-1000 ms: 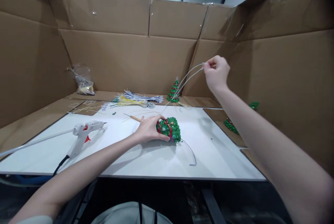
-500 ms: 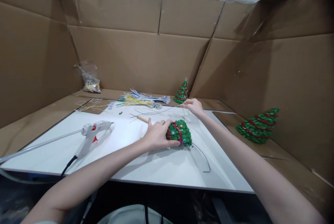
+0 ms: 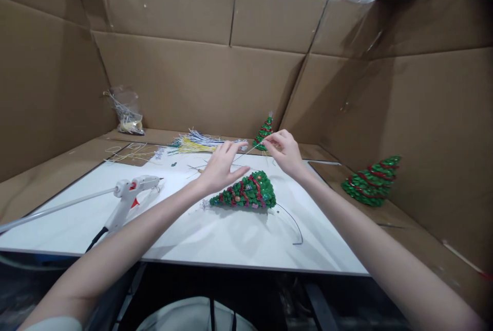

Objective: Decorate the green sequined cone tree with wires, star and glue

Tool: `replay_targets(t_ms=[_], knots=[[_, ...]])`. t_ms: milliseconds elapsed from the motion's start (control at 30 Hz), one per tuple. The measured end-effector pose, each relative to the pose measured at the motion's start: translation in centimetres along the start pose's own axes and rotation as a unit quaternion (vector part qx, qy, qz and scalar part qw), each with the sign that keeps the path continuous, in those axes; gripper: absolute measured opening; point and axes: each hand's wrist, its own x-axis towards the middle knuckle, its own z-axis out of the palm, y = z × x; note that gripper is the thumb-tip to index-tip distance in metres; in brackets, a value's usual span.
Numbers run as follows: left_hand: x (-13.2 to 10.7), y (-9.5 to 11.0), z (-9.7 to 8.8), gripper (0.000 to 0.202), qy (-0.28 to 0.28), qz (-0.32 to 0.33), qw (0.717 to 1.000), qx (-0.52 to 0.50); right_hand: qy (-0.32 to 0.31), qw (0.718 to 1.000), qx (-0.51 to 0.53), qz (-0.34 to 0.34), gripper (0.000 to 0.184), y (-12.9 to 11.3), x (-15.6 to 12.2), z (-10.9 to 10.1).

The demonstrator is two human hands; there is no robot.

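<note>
The decorated green tree lies on its side on the white board, just in front of the person's left hand. Its long axis runs sideways, roughly along the board's near edge: the narrow tip, ending in a clear star, points left, and the broad base faces right. Red garland winds around it.

The left hand hovers above the tree, thumb and fingers spread well apart, the gap facing right; I see nothing gripped in it. The right hand, raised behind the base end, has thumb and fingertips pinched together on a pale strand, which slants down and left towards the left hand; whether it touches that hand, I cannot tell.

A dark wire curves from beside the base towards the near edge, bent sharply at its end. Left of the tree rests a white glue gun, its nozzle pointing right.
</note>
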Motion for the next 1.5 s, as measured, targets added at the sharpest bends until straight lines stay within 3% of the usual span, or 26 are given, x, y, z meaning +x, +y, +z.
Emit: replay_targets(t_ms=[100,267,500,700,900,1033,1233,1500], knots=[[1.3,-0.2,-0.1,0.044,0.025,0.017,0.999,0.04,-0.011,0.999,0.023,-0.028,0.015,-1.8,-0.8,-0.1],[2.9,-1.2,0.9,0.025,-0.024,0.026,0.999,0.014,-0.007,0.997,0.054,-0.055,0.013,-3.8,-1.3,-0.7],[4.3,-2.3,0.4,0.037,-0.103,0.053,0.992,-0.039,-0.002,0.995,0.035,-0.09,0.013,-3.5,-2.3,-2.1],[4.3,-1.6,-0.1,0.036,-0.143,0.063,0.987,-0.033,0.042,0.988,-0.015,-0.151,0.007,-3.7,-2.2,-2.6],[4.2,-0.6,-0.7,0.036,-0.167,0.061,0.984,-0.02,0.052,0.979,-0.034,-0.194,0.016,-3.8,-1.7,-2.5],[4.0,-0.8,-1.0,0.035,-0.163,0.061,0.985,-0.005,0.032,0.981,-0.027,-0.188,0.02,-3.8,-1.5,-2.6],[3.0,-2.8,-1.1,0.033,-0.157,0.048,0.986,0.007,0.018,0.99,0.008,-0.138,0.021,-3.2,-1.2,-3.2],[1.2,-5.0,-2.1,0.029,-0.139,-0.001,0.989,0.047,0.044,0.997,0.032,-0.063,0.019,-2.0,-0.9,-4.5]])
